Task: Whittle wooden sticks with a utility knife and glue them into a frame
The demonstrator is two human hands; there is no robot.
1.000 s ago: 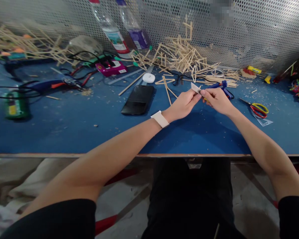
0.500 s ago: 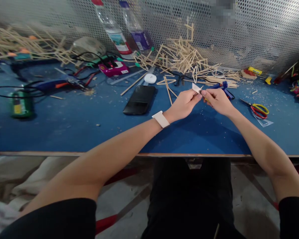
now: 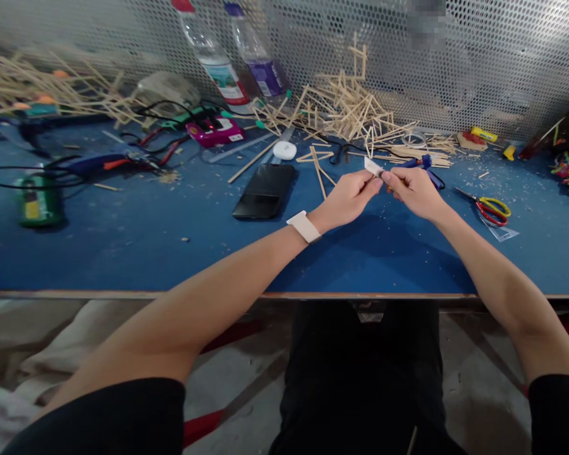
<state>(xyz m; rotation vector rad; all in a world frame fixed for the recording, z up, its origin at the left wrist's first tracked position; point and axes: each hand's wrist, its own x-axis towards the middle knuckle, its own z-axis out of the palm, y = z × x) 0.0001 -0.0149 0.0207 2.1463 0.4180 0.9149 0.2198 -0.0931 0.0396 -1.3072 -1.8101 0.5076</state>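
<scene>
Both hands meet above the far middle of the blue table. My left hand (image 3: 348, 197), with a pale band on its wrist, is closed on a small white piece (image 3: 372, 166) that looks like folded paper or card. My right hand (image 3: 415, 191) is closed in a pinch at the right end of this piece, where a small dark spot shows between the thumbs. Its curled fingers are partly hidden. Just behind the right hand lies a blue tool (image 3: 425, 162), perhaps a glue gun. Thin wooden sticks (image 3: 318, 172) lie joined on the table beyond my left hand.
A black phone (image 3: 265, 191) and white case (image 3: 284, 150) lie left of the hands; scissors (image 3: 493, 210) and a clear set square (image 3: 503, 234) lie right. Behind are heaped sticks (image 3: 351, 104), two bottles (image 3: 220, 72) and a magenta power block (image 3: 214, 131). A green can (image 3: 40, 202) stands left.
My hands stay together and the white piece has tilted slightly between them. The whole view has shifted a little; the things on the table look unmoved.
</scene>
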